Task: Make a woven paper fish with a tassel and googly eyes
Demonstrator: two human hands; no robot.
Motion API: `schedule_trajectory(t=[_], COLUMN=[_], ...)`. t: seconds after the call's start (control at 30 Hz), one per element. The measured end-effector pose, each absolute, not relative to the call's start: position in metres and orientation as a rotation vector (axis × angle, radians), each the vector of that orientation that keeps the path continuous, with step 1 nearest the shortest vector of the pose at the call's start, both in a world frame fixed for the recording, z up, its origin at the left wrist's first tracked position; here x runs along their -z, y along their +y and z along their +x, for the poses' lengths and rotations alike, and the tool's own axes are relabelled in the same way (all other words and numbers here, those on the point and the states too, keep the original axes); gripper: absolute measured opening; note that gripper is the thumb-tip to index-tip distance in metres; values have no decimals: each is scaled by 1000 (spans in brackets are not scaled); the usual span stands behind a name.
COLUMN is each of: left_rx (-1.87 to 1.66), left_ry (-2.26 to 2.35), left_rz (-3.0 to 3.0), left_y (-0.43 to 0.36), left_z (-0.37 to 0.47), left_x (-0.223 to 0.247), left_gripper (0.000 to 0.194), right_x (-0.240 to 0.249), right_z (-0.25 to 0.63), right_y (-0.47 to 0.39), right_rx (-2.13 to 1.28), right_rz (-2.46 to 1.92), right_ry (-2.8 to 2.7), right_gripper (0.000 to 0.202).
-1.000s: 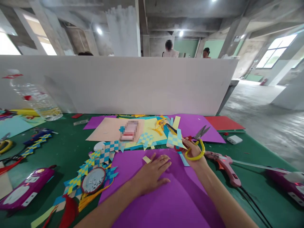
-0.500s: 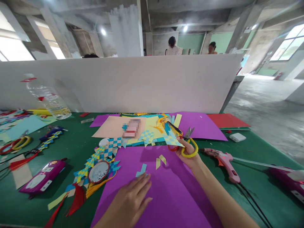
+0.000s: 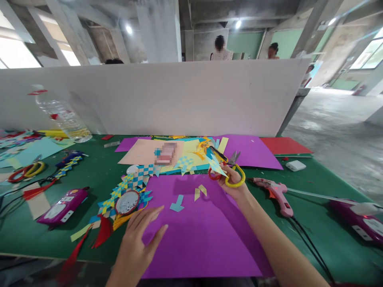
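Right hand (image 3: 231, 184) is closed on a pair of scissors with grey metal blades and red and yellow handle loops (image 3: 234, 158), and it's got paper too! That's a flat, blue-and-yellow checkered woven paper piece (image 3: 218, 165), held at its near end, just left of the blades. Its long axis slants away from the grip, far and to the left, while the blades point away and slightly right, their tips a little apart. Whether a finger sits through the yellow loop, I can't tell.

Over to the left hand (image 3: 140, 233): nothing in it, thumb well away from the fingers, out over the left side of a big, smooth purple paper sheet (image 3: 209, 243). Touching the sheet or just above it? Can't call that one.

Now the loose bits! One light-blue, arrow-shaped paper cutting (image 3: 177, 204) lies flat on the purple, beyond the left fingertips and to their right, apart from them; its shaft runs away and slightly right, and the left hand is the nearer one. Farther right, two slim pale-yellow paper slivers (image 3: 197, 194) sit side by side, closer to the right hand. And out past the right wrist, a pink plastic glue gun (image 3: 279, 193) lies on the green tabletop (image 3: 317, 191), nozzle towards that arm.
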State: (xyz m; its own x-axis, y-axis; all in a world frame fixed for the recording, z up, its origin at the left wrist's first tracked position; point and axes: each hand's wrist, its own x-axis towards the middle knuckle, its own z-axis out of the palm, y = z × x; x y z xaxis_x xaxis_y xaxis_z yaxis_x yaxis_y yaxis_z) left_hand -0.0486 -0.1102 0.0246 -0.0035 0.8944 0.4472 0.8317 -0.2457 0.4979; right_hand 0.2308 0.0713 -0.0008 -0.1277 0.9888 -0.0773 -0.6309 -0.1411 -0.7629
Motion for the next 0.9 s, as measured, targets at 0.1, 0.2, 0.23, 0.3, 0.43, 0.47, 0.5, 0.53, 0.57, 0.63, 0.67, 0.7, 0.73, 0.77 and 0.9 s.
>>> schedule_trajectory(t=[0.1, 0.2, 0.23, 0.3, 0.43, 0.47, 0.5, 0.53, 0.57, 0.63, 0.67, 0.7, 0.73, 0.77, 0.9], left_rx=[-830, -532, -442, -320, -295, -315, -323, -330, -331, -357, -386, -415, -423, -446, -532], left_ry=[1615, 1401, 1358, 1336, 1403, 1445, 1495, 1552, 1608, 1689, 1715, 1720, 1744, 1765, 1828], left_rz=[2430, 2561, 2575, 2578, 2608, 2618, 2630, 2645, 2662, 2708, 2729, 2747, 2733, 2715, 2571], left_y=[-87, -54, -43, -27, -36, -47, -61, -78, -96, -132, -148, -162, -172, -178, -155], left_z=[-25, 7, 17, 31, 31, 25, 16, 6, -4, -27, -37, -46, -53, -59, -62], left_x=[-26, -23, -20, -13, 2, 5, 9, 12, 14, 17, 16, 14, 11, 6, -14], left_gripper=[31, 38, 42, 49, 54, 56, 58, 58, 59, 61, 61, 61, 59, 55, 46], right_x=[1, 1, 0, 0, -2, -2, -2, -3, -3, -4, -5, -6, -6, -7, -8], right_z=[229, 227, 226, 225, 224, 224, 224, 224, 224, 222, 221, 219, 218, 216, 207], right_y=[70, 69, 68, 67, 66, 66, 66, 66, 65, 63, 62, 61, 59, 57, 52], right_rx=[-1668, -1683, -1683, -1680, -1676, -1676, -1675, -1673, -1671, -1667, -1666, -1665, -1664, -1661, -1618], right_rz=[-744, -782, -792, -806, -823, -822, -819, -815, -809, -800, -799, -800, -804, -811, -871], right_ry=[-638, -625, -627, -636, -651, -655, -660, -664, -670, -685, -696, -710, -726, -744, -842], right_gripper=[17, 27, 29, 33, 32, 30, 26, 22, 19, 21, 25, 28, 29, 29, 24])
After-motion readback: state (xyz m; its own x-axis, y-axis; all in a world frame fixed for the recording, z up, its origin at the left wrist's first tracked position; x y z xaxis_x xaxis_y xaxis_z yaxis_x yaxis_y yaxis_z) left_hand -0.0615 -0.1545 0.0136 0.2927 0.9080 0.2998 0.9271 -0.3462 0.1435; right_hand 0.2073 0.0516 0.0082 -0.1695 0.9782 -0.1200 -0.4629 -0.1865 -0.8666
